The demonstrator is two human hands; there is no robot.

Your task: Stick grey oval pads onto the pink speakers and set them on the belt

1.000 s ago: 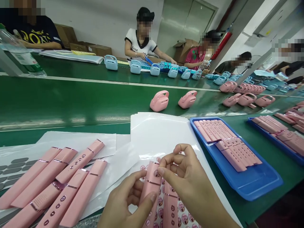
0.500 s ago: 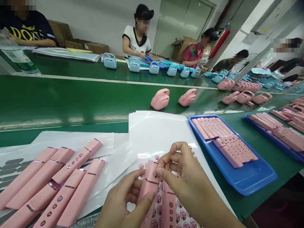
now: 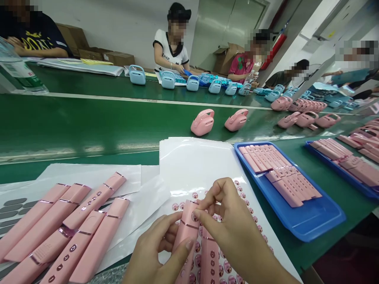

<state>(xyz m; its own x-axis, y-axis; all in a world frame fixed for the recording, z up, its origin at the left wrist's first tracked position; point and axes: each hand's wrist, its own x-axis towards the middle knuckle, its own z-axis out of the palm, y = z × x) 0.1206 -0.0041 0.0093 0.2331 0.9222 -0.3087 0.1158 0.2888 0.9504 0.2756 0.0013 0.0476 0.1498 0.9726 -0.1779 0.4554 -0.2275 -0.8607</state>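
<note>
Pink bar (image 3: 188,225) sits slightly tilted, pinched narrowly between left hand (image 3: 155,248) and right hand (image 3: 229,213), its lower end over a sticker sheet (image 3: 254,223), just beside a second bar (image 3: 209,260)

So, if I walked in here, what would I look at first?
The pink! Long pink bars lie on white sheets at the lower left, and more fill a blue tray on the right. In the middle, the left hand and right hand hold one pink bar over a sheet of round stickers. Beyond, pink handled cases sit on a green conveyor belt.
</note>
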